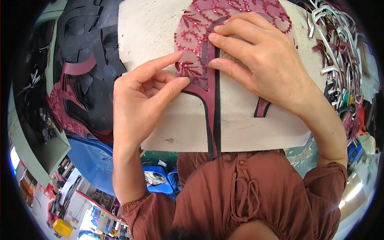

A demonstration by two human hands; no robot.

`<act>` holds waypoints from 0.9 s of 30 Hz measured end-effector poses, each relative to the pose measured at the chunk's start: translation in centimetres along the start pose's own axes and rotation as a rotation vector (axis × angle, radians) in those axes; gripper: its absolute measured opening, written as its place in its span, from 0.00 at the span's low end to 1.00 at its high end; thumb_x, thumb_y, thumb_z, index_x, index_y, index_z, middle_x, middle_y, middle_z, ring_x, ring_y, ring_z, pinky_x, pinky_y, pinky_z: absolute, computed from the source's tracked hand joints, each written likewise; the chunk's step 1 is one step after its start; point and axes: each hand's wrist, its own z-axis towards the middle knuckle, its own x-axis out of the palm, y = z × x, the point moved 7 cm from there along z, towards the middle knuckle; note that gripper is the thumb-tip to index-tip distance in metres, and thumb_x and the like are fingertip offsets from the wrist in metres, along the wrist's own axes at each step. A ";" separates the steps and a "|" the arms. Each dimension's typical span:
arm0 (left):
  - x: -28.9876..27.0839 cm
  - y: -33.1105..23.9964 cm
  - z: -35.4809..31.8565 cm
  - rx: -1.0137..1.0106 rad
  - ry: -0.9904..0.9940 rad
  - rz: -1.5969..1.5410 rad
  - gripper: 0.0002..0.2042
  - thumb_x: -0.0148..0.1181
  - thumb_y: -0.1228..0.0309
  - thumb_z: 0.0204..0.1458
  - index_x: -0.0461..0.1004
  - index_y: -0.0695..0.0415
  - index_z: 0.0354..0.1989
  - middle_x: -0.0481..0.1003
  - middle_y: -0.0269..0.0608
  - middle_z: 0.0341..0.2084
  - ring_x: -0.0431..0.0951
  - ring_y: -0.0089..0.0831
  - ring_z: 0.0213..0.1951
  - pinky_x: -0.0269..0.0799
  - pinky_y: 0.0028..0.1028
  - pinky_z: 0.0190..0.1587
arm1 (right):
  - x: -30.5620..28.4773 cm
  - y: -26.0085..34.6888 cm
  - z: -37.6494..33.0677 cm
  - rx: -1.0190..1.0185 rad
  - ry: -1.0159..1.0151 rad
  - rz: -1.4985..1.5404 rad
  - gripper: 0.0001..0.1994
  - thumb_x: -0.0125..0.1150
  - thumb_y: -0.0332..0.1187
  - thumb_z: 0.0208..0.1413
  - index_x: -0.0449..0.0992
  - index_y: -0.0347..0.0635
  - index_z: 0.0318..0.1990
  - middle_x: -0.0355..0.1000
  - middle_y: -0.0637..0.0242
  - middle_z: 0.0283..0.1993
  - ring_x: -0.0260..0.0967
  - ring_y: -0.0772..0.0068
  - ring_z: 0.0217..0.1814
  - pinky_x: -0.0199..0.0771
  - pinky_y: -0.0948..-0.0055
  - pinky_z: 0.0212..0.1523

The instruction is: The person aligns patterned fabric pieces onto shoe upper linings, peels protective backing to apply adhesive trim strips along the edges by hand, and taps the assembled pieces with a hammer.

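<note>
Maroon sequinned mesh fabric piece [192, 44] with dark red leather trim lies on pale board surface [248, 128]. My left hand [138, 100] pinches its edge, grip clenched on it; right hand [260, 64] presses flat, fingers released. Black cut pieces pile [88, 60] at left.

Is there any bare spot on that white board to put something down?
Yes: the white board is bare below the right hand, and at its upper left corner. The sequined fabric fills the top middle; the strap pile crowds the right.
</note>
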 end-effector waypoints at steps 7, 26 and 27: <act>0.3 0.1 -0.5 0.041 -0.124 0.171 0.16 0.68 0.81 0.48 0.80 0.62 0.47 0.77 0.33 0.28 0.74 0.16 0.28 0.69 0.16 0.30 | 0.0 1.0 0.5 0.042 -0.001 -0.076 0.24 0.74 0.42 0.41 0.78 0.37 0.43 0.74 0.62 0.46 0.70 0.56 0.52 0.74 0.62 0.50; 6.8 -1.6 -4.7 0.610 0.032 1.021 0.22 0.56 0.70 0.58 0.69 0.60 0.61 0.68 0.48 0.62 0.63 0.50 0.66 0.53 0.48 0.67 | -1.1 8.1 -7.2 0.138 0.111 0.068 0.15 0.72 0.28 0.44 0.75 0.39 0.39 0.71 0.63 0.27 0.69 0.64 0.22 0.70 0.71 0.25; 6.7 -1.5 -4.7 0.606 0.042 1.018 0.22 0.56 0.70 0.58 0.69 0.60 0.61 0.68 0.48 0.62 0.63 0.50 0.66 0.53 0.48 0.67 | -0.7 8.6 -8.0 0.175 0.075 0.090 0.11 0.68 0.29 0.49 0.72 0.40 0.36 0.71 0.66 0.24 0.71 0.69 0.22 0.70 0.72 0.23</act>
